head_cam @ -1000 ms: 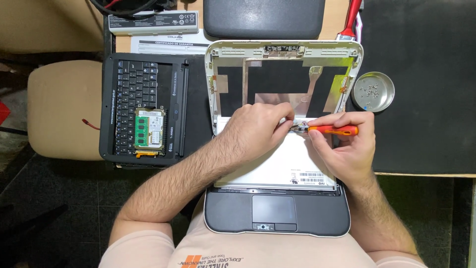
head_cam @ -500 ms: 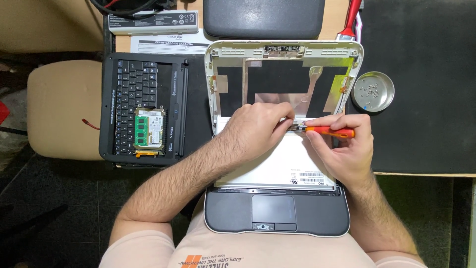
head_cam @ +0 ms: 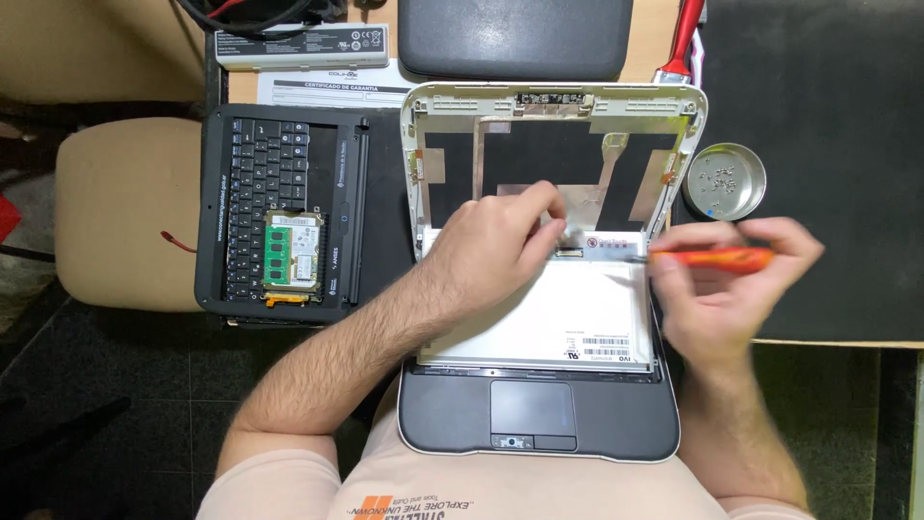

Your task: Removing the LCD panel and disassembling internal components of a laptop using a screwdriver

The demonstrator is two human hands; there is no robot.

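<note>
While left hand (head_cam: pixel 496 246) presses one screen panel (head_cam: pixel 549 313), fingers spread, right hand (head_cam: pixel 717 289) grips one orange screwdriver (head_cam: pixel 712 257).

A: Where's the panel (head_cam: pixel 549 313)?
B: Face-down on the laptop base (head_cam: pixel 539 424), in front of the opened lid shell (head_cam: pixel 553 125).
A: Hands?
B: Left hand (head_cam: pixel 496 241) on panel's top edge, right hand (head_cam: pixel 727 284) at its right w/ screwdriver (head_cam: pixel 712 257).
A: Rest?
B: Keyboard (head_cam: pixel 265 183) left, memory module (head_cam: pixel 279 255) on it; screw dish (head_cam: pixel 724 180) right of the lid; battery (head_cam: pixel 303 46) behind.

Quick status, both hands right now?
Left hand: fingers pressed on the panel top edge, no grasp to be seen.
Right hand: closed on the orange screwdriver.
</note>
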